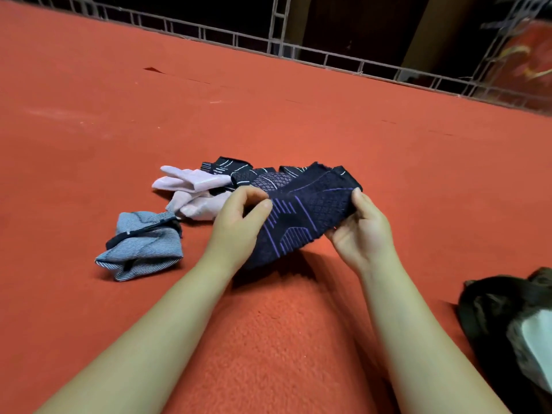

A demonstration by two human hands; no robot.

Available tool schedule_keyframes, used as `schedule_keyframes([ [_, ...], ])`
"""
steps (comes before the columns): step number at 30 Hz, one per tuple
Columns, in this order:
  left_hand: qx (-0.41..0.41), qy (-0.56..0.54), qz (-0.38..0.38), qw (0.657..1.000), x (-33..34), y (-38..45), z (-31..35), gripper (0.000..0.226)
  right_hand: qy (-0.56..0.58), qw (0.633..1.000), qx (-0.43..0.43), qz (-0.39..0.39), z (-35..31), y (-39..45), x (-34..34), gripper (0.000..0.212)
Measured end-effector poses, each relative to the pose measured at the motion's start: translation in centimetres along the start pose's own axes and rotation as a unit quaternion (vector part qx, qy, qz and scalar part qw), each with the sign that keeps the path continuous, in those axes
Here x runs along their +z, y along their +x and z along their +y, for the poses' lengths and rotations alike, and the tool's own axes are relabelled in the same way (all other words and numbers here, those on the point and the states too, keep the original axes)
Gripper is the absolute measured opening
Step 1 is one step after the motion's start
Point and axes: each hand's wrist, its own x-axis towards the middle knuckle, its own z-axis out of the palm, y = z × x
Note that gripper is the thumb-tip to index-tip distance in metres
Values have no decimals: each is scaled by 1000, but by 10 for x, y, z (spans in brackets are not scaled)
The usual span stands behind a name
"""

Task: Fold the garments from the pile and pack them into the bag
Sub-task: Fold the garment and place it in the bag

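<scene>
A navy sock with purple stripes [301, 216] is held just above the red carpet between both hands. My left hand [239, 222] pinches its left side with thumb and curled fingers. My right hand [363, 225] grips its right edge, thumb on top. Behind it lies a small pile: more dark patterned socks [263, 176] and pale pink socks [194, 189]. A folded blue-and-white striped garment [143, 246] sits apart to the left. A dark bag [495, 312] lies open at the lower right edge, with something white [537, 342] inside.
Red carpet [268, 115] covers the whole floor. A metal truss railing [298, 49] runs along the far edge, with a dark space behind it.
</scene>
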Motion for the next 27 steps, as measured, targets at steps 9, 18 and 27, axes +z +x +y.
schedule_keyframes([
  [9,-161,92,-218,958,30,91,29,98,-26,994,-100,-41,-57,24,15,16],
  [18,25,-202,-255,945,66,80,50,57,-93,968,-185,-138,-112,23,-1,11],
  [27,-163,-52,-257,951,91,52,6,9,-158,985,33,55,-73,24,-47,44],
])
